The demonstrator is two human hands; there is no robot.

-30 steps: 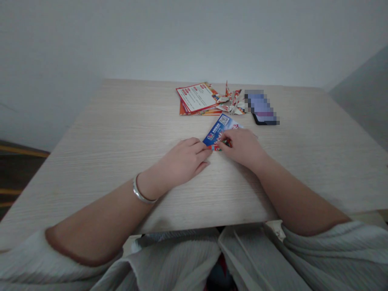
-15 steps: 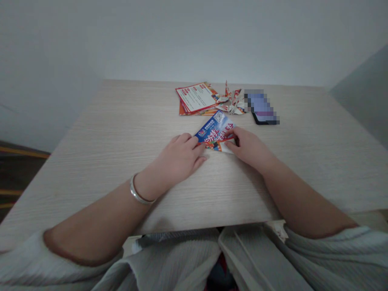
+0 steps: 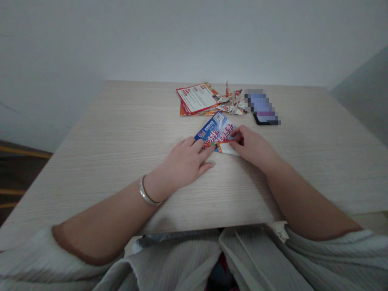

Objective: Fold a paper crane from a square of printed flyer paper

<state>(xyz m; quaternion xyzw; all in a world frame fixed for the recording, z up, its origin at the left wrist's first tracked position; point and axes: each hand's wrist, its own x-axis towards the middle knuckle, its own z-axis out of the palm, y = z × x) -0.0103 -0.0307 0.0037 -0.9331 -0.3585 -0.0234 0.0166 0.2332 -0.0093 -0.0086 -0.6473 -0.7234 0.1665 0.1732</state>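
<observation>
A printed paper sheet (image 3: 218, 130), blue with red lettering and a QR code, lies on the table with its near edge folded over. Flat across the left part of that fold rests my left hand (image 3: 189, 159), fingers stretched out and thumb apart on the tabletop. At the paper's right corner my right hand (image 3: 253, 147) pinches the edge between thumb and fingers. The folded strip shows orange print and a white area. My fingers cover both ends of the fold.
Behind the paper, a stack of printed sheets (image 3: 198, 98) lies near the wall. Folded paper pieces (image 3: 233, 101) sit beside it, one with an upright point. A phone (image 3: 262, 107), its screen blurred, lies to their right on the wooden table (image 3: 121, 133).
My left hand has slid to the right along the fold, its index finger now further over the orange strip. My right hand has shifted slightly right, still at the paper's corner.
</observation>
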